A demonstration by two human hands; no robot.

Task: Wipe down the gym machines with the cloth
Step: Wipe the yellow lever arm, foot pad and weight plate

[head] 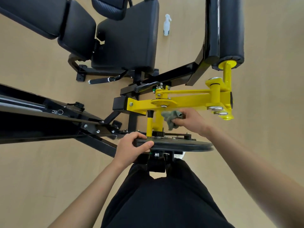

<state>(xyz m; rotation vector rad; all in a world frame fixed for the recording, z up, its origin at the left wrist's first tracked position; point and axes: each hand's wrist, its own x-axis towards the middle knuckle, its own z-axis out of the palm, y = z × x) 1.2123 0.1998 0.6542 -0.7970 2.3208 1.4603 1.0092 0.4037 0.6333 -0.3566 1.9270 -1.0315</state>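
right hand [191, 120]: fingers curled round the bunched grey cloth [171, 119], grasping it. a loose tail hangs toward 6 o'clock. the cloth sits at the underside of the yellow arm [189, 97], touching or just short of it; contact cannot be confirmed.

left hand [133, 144]: thumb and fingers clamped on the rim of the black disc [181, 144], at 7 o'clock from the cloth. judged a bracing hold.

key relation: the yellow arm lies at 12 o'clock from the cloth, with its long axis running 9 to 3 o'clock across the view. the yellow post [150, 125] stands just beside the cloth at 9 o'clock. the right hand is the nearer one to all yellow parts. judged that the next stroke should follow that long axis.

outward: black seat pad [128, 38] at 11 o'clock and roller pad [230, 30] at 1 o'clock. spray bottle [167, 25] stands on the floor [32, 178] at 12 o'clock, well apart.

writing: no brand, label or legible text found anywhere in view.
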